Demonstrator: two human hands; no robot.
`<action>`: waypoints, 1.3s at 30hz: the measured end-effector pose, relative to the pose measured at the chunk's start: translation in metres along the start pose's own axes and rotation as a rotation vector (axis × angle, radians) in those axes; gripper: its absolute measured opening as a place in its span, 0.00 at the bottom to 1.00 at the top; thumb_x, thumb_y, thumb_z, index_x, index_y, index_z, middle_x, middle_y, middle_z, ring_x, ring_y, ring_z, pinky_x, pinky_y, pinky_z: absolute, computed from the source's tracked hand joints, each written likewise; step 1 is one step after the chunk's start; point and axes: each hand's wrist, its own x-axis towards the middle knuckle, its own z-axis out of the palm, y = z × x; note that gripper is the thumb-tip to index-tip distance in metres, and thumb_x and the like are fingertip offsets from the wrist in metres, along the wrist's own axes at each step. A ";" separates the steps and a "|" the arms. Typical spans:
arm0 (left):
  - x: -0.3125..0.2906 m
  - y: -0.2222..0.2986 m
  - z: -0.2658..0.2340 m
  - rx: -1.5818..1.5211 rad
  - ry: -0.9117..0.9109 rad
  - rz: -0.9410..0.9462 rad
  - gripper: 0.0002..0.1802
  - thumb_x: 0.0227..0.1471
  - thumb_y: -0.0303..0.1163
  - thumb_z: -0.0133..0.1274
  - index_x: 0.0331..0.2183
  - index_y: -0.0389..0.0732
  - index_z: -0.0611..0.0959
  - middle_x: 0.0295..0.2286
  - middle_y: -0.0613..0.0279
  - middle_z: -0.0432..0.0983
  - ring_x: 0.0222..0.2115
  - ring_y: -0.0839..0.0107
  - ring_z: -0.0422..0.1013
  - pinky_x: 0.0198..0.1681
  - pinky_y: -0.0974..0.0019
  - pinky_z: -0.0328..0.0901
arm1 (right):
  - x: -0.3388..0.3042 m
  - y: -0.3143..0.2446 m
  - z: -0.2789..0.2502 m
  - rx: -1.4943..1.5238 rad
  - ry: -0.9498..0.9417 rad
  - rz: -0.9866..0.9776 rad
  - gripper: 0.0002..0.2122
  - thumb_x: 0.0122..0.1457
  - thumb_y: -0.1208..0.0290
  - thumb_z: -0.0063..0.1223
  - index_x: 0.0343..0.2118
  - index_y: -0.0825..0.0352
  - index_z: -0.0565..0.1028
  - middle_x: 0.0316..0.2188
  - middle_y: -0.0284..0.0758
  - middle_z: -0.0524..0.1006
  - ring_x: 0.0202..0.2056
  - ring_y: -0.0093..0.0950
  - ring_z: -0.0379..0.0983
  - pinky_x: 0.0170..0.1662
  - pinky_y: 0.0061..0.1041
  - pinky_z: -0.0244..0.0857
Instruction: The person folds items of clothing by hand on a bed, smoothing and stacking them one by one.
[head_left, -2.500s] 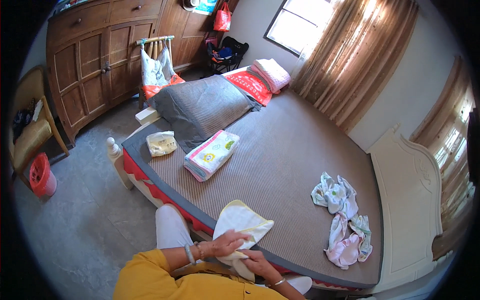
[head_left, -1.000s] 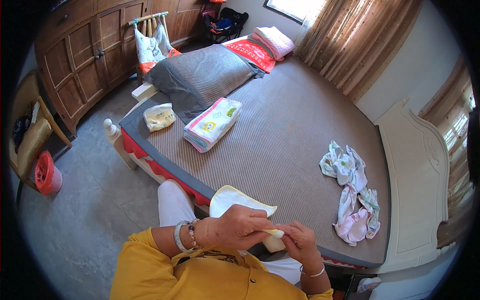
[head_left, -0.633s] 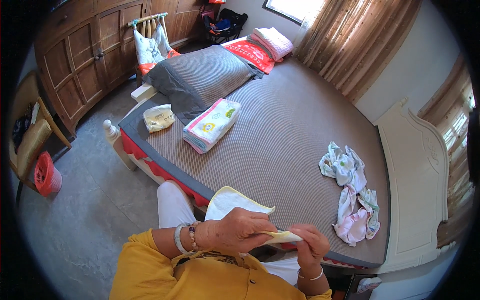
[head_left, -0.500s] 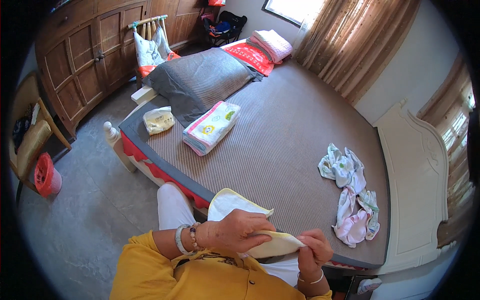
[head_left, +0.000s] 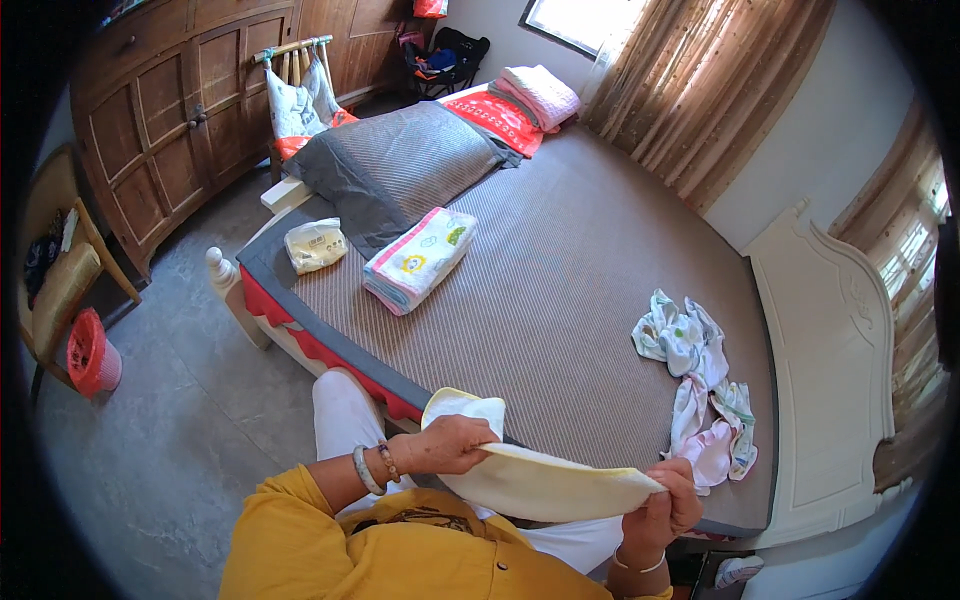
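Between my two hands a white cloth with yellow edging (head_left: 555,482) is stretched out above my lap. My left hand (head_left: 450,445) is closed on the cloth's left part, and a loose flap of it lies beyond that hand at the bed's edge. At the other end, my right hand (head_left: 664,503) pinches a corner between thumb and fingers. The bed (head_left: 540,290) with its brown striped mat is right in front of me. To the right of my hands lies a crumpled pile of small pale baby clothes (head_left: 700,385).
On the bed rest a folded patterned towel (head_left: 420,262), a soft yellowish packet (head_left: 315,245), a grey pillow (head_left: 415,160) and folded pink bedding (head_left: 540,95). A red-lined bin (head_left: 93,355) and a wooden chair (head_left: 75,275) stand at left. The carved headboard (head_left: 830,370) rises at right.
My hands have moved apart, the left one leftward and the right one rightward. The cloth, bunched before, is now drawn out wide between them.
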 end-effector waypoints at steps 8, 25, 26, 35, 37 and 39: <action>-0.014 -0.034 -0.009 0.153 0.089 -0.152 0.09 0.51 0.28 0.53 0.35 0.37 0.84 0.28 0.52 0.77 0.29 0.56 0.75 0.32 0.59 0.70 | 0.003 -0.002 -0.013 -0.049 0.055 0.001 0.10 0.59 0.70 0.50 0.29 0.73 0.75 0.24 0.40 0.73 0.26 0.26 0.67 0.29 0.22 0.60; 0.011 -0.004 -0.115 0.048 0.581 -0.184 0.09 0.57 0.26 0.53 0.37 0.33 0.84 0.29 0.53 0.81 0.29 0.68 0.77 0.33 0.67 0.71 | 0.006 0.056 -0.030 -0.329 -0.498 0.046 0.11 0.54 0.74 0.60 0.40 0.70 0.78 0.28 0.39 0.75 0.29 0.31 0.73 0.31 0.27 0.66; 0.012 0.001 -0.121 0.053 0.550 -0.169 0.08 0.57 0.26 0.53 0.37 0.33 0.84 0.28 0.53 0.81 0.29 0.68 0.77 0.33 0.67 0.71 | 0.003 0.059 -0.030 -0.319 -0.502 0.092 0.10 0.54 0.76 0.59 0.39 0.71 0.78 0.28 0.38 0.74 0.29 0.30 0.72 0.31 0.26 0.66; 0.011 0.022 -0.146 0.305 0.274 -0.053 0.07 0.53 0.28 0.59 0.34 0.35 0.86 0.27 0.54 0.81 0.26 0.66 0.77 0.30 0.68 0.71 | 0.006 0.094 -0.053 -0.359 -0.249 0.238 0.04 0.59 0.77 0.50 0.30 0.72 0.74 0.27 0.40 0.75 0.28 0.33 0.72 0.34 0.28 0.66; 0.011 0.025 -0.147 0.293 0.267 -0.046 0.07 0.53 0.27 0.60 0.34 0.35 0.86 0.27 0.54 0.81 0.25 0.67 0.77 0.29 0.69 0.71 | 0.005 0.097 -0.055 -0.329 -0.206 0.240 0.04 0.60 0.76 0.50 0.31 0.72 0.73 0.28 0.40 0.75 0.29 0.31 0.72 0.34 0.27 0.66; 0.010 0.027 -0.150 0.280 0.237 -0.066 0.07 0.53 0.28 0.60 0.34 0.35 0.86 0.27 0.54 0.81 0.25 0.67 0.77 0.29 0.69 0.71 | 0.004 0.097 -0.056 -0.298 -0.154 0.274 0.05 0.61 0.76 0.49 0.32 0.72 0.73 0.29 0.38 0.75 0.29 0.28 0.71 0.34 0.26 0.66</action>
